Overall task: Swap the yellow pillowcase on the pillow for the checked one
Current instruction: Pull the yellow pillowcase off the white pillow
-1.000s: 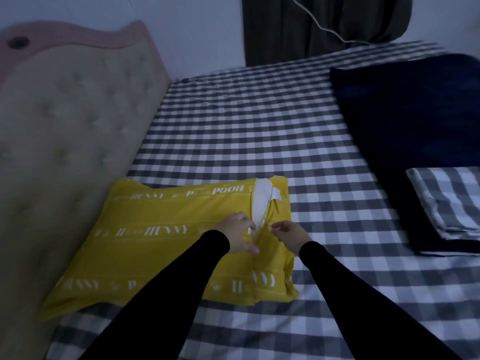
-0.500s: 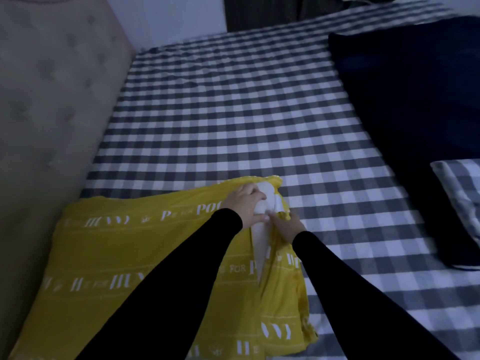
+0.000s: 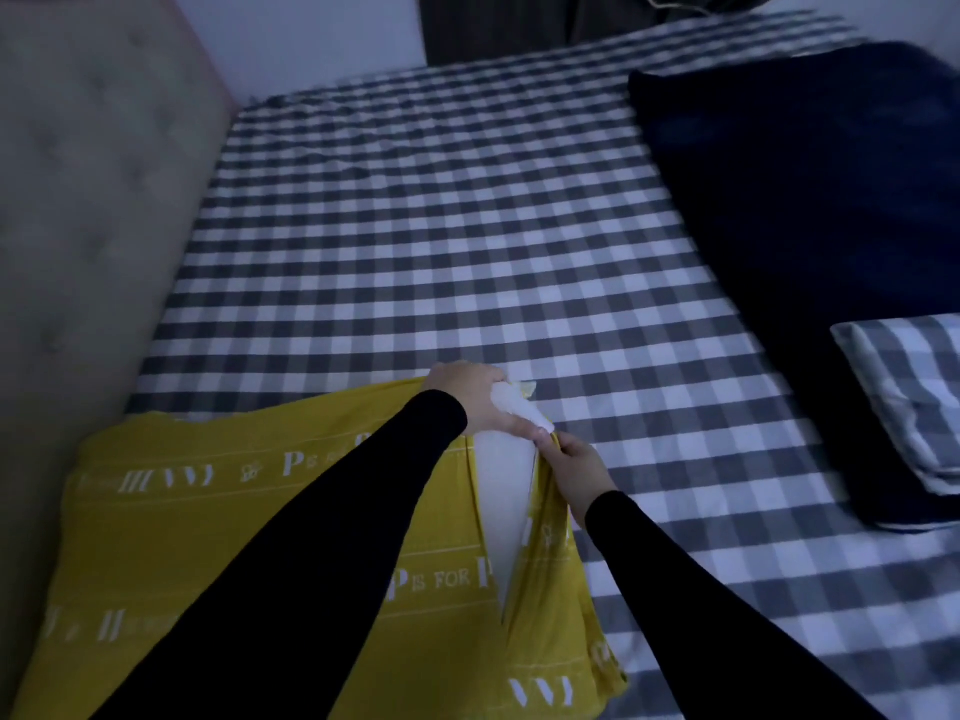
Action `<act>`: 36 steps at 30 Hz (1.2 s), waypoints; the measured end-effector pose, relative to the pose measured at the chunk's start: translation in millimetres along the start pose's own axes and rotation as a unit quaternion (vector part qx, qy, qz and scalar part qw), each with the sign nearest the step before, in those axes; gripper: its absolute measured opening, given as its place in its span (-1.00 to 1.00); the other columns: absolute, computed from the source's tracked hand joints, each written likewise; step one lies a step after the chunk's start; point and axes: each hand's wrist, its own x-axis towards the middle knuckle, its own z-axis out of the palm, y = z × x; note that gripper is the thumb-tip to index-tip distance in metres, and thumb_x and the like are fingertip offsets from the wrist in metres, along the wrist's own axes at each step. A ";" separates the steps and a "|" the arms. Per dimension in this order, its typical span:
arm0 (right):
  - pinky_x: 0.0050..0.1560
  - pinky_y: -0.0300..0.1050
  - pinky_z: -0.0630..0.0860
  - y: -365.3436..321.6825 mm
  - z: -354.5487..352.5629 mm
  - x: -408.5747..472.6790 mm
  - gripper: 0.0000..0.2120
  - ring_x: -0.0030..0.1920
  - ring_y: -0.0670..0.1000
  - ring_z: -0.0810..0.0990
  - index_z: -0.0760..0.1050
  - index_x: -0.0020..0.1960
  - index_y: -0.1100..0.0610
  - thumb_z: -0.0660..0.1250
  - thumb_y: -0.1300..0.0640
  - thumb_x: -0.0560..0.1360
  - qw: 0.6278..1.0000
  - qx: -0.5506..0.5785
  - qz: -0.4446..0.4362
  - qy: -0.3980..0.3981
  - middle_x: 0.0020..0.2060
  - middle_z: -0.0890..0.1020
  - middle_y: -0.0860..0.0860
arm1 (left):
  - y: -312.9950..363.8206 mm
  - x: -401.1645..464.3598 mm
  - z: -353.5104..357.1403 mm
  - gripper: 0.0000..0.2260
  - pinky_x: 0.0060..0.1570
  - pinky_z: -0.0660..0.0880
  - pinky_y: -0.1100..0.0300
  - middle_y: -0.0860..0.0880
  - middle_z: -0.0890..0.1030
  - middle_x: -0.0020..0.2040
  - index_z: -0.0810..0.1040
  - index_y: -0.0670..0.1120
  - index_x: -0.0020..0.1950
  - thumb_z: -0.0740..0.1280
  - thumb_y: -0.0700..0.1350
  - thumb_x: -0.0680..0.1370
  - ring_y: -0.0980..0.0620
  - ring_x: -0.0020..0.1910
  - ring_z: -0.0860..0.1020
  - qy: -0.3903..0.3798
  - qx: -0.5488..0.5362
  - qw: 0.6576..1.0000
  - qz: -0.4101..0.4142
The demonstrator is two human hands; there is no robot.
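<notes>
The yellow pillowcase (image 3: pixel 249 517) with white lettering covers the pillow lying at the bed's near left, against the headboard. Its opening flap gapes along the right side and shows the white pillow (image 3: pixel 501 491) inside. My left hand (image 3: pixel 475 400) grips the pillow's exposed white corner at the far end of the opening. My right hand (image 3: pixel 576 467) pinches the yellow flap edge just right of the gap. The checked pillowcase (image 3: pixel 914 397) lies folded at the right edge, on the dark blanket.
A grey-and-white checked sheet (image 3: pixel 441 226) covers the bed. A dark blue blanket (image 3: pixel 810 200) spreads over the right side. A padded beige headboard (image 3: pixel 88 210) rises on the left. Dark curtains (image 3: pixel 498 23) hang at the far wall.
The gap in the yellow case has widened and more white pillow shows. My left hand moved to the pillow's far corner and took hold of it; my right hand keeps the flap edge.
</notes>
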 end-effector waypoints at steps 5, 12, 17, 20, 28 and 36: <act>0.10 0.09 0.57 -43.4 -1.5 -27.1 -0.69 -0.05 0.18 0.65 0.64 -0.13 0.15 0.27 -0.07 0.55 0.997 0.077 -0.022 0.013 -0.13 0.69 0.18 | -11.5 -42.5 -38.0 -0.35 -0.22 0.31 0.16 -0.05 0.64 0.03 0.60 -0.07 0.01 0.48 0.37 0.14 -0.07 0.04 0.56 0.085 -0.120 0.989 -0.012; 0.10 0.02 0.53 -136.1 -4.9 -73.5 -0.64 -0.06 0.16 0.62 0.59 -0.15 0.17 0.22 -0.09 0.56 0.994 0.036 -0.087 0.057 -0.18 0.65 0.10 | -11.1 -120.8 -136.2 -0.61 -0.31 0.41 0.10 0.00 0.53 -0.28 0.51 -0.04 -0.36 0.60 0.18 0.16 0.00 -0.23 0.51 0.241 -0.271 0.932 0.011; -0.04 -0.12 0.39 -213.8 -8.5 -118.4 -0.50 -0.04 0.09 0.57 0.60 -0.02 0.24 0.13 -0.16 0.58 0.985 -0.039 -0.161 0.041 -0.05 0.66 0.12 | 7.8 -160.7 -185.5 -0.48 -0.35 0.39 0.08 -0.09 0.49 -0.34 0.48 -0.09 -0.40 0.50 0.33 0.07 0.02 -0.32 0.46 0.394 -0.342 0.853 0.026; 0.03 -0.10 0.29 -268.4 -14.7 -157.8 -0.34 0.12 0.18 0.51 0.54 0.15 0.27 -0.03 -0.26 0.58 0.974 -0.094 -0.198 0.056 0.17 0.56 0.22 | 10.5 -177.2 -217.0 -0.47 -0.28 0.46 0.04 -0.04 0.47 -0.31 0.48 -0.15 -0.33 0.54 0.28 0.11 0.04 -0.29 0.44 0.477 -0.397 0.784 -0.006; 0.21 0.05 0.31 -275.1 22.4 -190.0 -0.53 0.24 0.20 0.45 0.41 0.23 0.18 -0.08 -0.12 0.63 0.939 -0.143 -0.313 0.016 0.20 0.51 0.19 | -3.4 -213.9 -242.3 -0.14 0.14 0.49 0.02 -0.08 0.65 0.11 0.60 -0.08 0.14 0.24 0.50 0.08 -0.07 0.12 0.58 0.425 -0.253 0.868 -0.049; -0.14 -0.12 0.36 -227.6 17.4 -188.2 -0.65 -0.19 -0.02 0.42 0.40 -0.19 0.12 0.01 0.00 0.66 0.956 0.031 -0.281 -0.077 -0.26 0.46 0.01 | 16.6 -211.6 -219.9 -0.37 0.18 0.15 0.09 0.12 0.55 -0.10 0.46 0.07 -0.15 0.10 0.55 0.14 0.08 0.01 0.46 0.294 0.105 0.945 0.100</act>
